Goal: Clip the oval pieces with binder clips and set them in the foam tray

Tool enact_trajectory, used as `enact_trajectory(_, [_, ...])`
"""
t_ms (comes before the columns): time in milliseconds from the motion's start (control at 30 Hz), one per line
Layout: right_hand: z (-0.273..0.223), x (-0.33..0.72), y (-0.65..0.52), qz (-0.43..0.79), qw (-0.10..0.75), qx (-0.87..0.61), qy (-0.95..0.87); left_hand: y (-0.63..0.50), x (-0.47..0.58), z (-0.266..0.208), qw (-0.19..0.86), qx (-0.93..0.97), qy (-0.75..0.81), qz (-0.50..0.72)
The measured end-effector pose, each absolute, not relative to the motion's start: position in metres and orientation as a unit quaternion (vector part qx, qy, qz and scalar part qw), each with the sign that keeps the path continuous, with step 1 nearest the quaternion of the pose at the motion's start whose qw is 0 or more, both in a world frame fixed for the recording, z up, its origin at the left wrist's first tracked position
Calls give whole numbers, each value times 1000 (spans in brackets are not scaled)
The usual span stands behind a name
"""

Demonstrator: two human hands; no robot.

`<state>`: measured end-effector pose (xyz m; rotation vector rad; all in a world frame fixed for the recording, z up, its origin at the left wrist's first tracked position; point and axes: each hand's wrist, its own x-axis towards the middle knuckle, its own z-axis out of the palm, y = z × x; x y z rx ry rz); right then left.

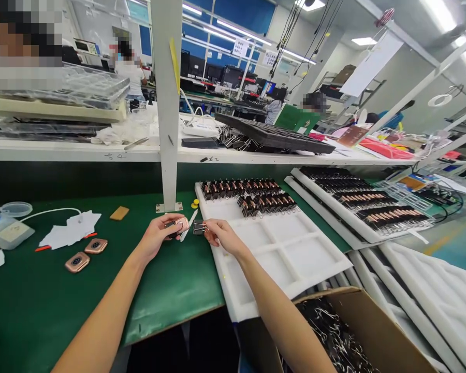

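Observation:
My left hand [163,231] is closed around a rose-gold watch case [183,224], with something dark beside it under the fingers. Just to its right, my right hand [219,234] pinches a black binder clip [198,227] by its wire handles. Between the two hands a thin white stick [189,225] slants upward; which hand bears it, I cannot tell. Two more rose-gold watch cases, a nearer watch case [77,262] and a farther watch case [96,245], lie on the green mat to the left.
A white compartment tray [256,311] holds rows of clipped watch cases [270,203]. Another filled white tray [326,204] stands farther right. An open cardboard box of binder clips [334,331] is at lower right. White papers [70,231] and a bottle [11,233] sit left. A post [166,103] rises ahead.

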<state>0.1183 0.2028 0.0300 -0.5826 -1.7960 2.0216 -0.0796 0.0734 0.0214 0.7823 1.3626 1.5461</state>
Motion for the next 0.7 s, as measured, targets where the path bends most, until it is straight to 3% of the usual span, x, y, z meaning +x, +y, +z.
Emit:
enact_trajectory(300, [29,122,203,671,119,-172,-711,69,-84,27,475,424,557,534])
enact_trajectory(700, [23,118,203,657,132,-191,-718,70,-81,25,450,430,596,507])
